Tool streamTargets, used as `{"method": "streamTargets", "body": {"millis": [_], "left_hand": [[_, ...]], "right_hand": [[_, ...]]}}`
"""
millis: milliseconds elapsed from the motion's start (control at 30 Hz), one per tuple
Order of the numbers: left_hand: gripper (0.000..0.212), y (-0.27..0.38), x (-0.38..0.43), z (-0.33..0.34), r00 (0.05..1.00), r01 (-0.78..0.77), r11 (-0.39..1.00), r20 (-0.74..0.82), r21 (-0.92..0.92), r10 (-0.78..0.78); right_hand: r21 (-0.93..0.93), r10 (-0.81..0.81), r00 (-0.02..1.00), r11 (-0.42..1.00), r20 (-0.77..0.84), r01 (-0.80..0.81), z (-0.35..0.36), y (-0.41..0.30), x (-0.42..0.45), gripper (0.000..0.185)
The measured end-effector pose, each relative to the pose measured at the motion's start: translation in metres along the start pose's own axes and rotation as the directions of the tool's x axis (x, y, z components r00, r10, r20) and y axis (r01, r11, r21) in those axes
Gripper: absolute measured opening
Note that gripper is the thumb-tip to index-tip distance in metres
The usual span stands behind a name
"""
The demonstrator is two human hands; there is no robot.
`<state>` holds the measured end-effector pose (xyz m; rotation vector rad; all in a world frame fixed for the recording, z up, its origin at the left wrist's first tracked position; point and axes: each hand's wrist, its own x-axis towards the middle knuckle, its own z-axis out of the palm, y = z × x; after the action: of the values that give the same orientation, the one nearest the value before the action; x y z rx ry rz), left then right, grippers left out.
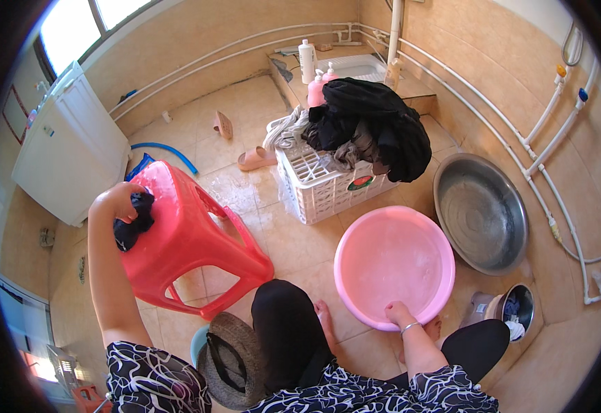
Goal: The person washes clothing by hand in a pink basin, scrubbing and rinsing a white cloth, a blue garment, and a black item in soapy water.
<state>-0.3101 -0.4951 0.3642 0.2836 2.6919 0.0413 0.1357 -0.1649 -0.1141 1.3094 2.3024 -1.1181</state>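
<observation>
My left hand grips a wet-looking black cloth on the seat of a red plastic stool. My right hand is at the near rim of a pink plastic basin that seems to hold water; its fingers are curled, and whether they hold anything cannot be told. Beyond the basin, dark clothes lie heaped on a white plastic crate. A grey woven hat rests by my left knee, over a light blue basin.
A metal basin leans near the right wall's pipes. A metal bucket with cloths stands at the right. Pink slippers and a blue hose lie on the tiled floor. A white appliance stands at the left.
</observation>
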Motion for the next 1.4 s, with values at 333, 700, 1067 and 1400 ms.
{"method": "streamTargets", "body": {"millis": [333,700,1067,1400], "left_hand": [[0.04,0.12,0.099,0.066,0.786,-0.575,0.813,-0.339,-0.094,0.517],[0.075,0.295,0.278,0.188,0.763,-0.495,0.852,-0.553,-0.167,0.335],[0.056,0.331,0.28,0.199,0.77,-0.349,0.936,-0.583,-0.047,0.258],[0.058,0.372,0.236,0.211,0.549,-0.683,0.731,-0.659,0.002,0.514]], "right_hand": [[-0.237,-0.029,0.975,0.971,-0.222,-0.025,-0.028,-0.057,-0.05,0.021],[-0.175,-0.103,0.957,0.983,-0.27,0.057,-0.029,-0.062,-0.057,0.013],[-0.086,-0.089,0.948,0.994,-0.307,0.065,-0.019,-0.049,-0.052,0.009],[-0.051,-0.005,0.962,0.999,-0.273,-0.009,-0.026,-0.059,-0.052,0.011]]}}
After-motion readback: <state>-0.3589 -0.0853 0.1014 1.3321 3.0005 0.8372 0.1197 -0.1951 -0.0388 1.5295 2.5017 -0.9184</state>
